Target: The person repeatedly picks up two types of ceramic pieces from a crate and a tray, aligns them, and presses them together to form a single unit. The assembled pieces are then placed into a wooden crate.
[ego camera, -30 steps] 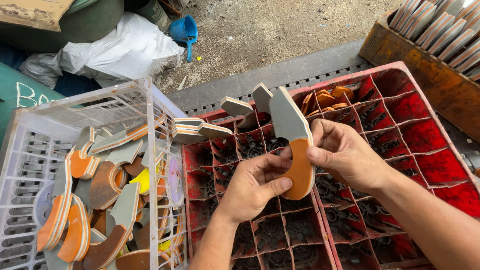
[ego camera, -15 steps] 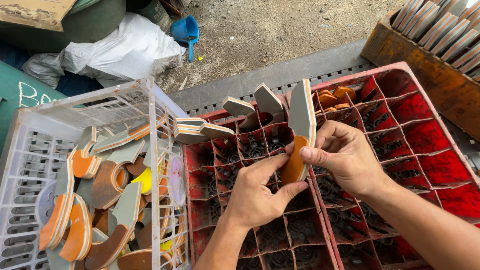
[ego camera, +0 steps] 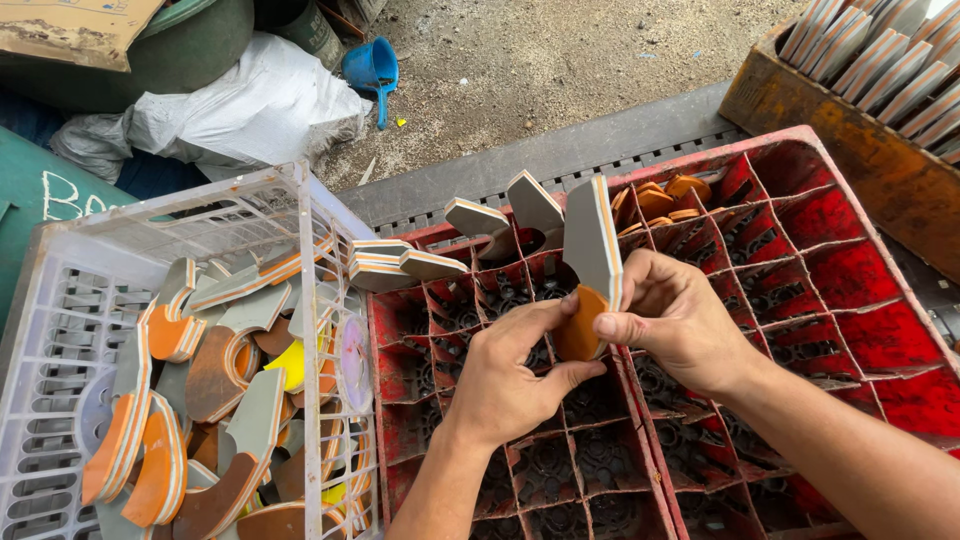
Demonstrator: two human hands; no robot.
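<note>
My left hand (ego camera: 515, 375) and my right hand (ego camera: 675, 315) together hold a layered foam offcut (ego camera: 592, 262), grey on one face, orange on the other, with a striped edge. It stands upright over a red compartmented crate (ego camera: 820, 225). The left thumb and fingers pinch its rounded orange lower end; the right thumb presses its side. More offcuts (ego camera: 500, 215) stick out of the crate's far cells, and a stack (ego camera: 385, 265) rests on its left rim.
A white plastic basket (ego camera: 60, 330) at left holds several grey and orange foam offcuts. Behind lie a white sack (ego camera: 250, 105), a blue scoop (ego camera: 372, 68) and green bins. A wooden box (ego camera: 880, 165) of strips stands at top right.
The foam piece has turned from face-on to edge-on and upright, and both hands have closed in around its lower orange end.
</note>
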